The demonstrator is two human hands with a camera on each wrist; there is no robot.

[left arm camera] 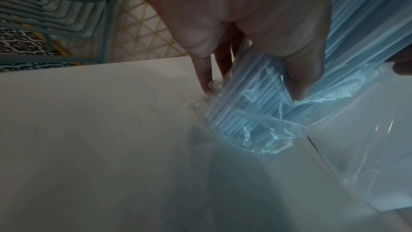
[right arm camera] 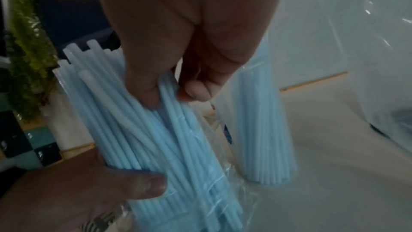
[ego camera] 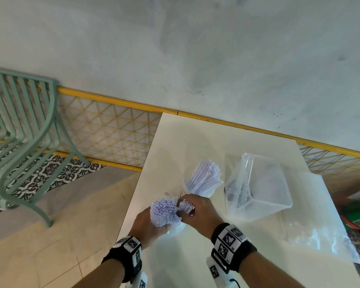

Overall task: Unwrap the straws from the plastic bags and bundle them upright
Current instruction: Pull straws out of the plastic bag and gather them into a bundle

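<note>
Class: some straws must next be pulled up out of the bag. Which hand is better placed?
Right. The right hand already pinches a few straws near their tops; the left hand's grip steadies the bundle and its bag.

Our head view looks down on both hands; our 2 wrist views sit close behind the fingers [right arm camera: 196, 89], sharing the straws [ego camera: 164, 210].

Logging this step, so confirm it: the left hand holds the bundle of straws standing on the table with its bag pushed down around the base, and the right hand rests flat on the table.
One detail is wrong. The right hand is not flat on the table; the right wrist view shows it pinching a few straws at the top of the bundle. The left hand and bag are as stated.
</note>
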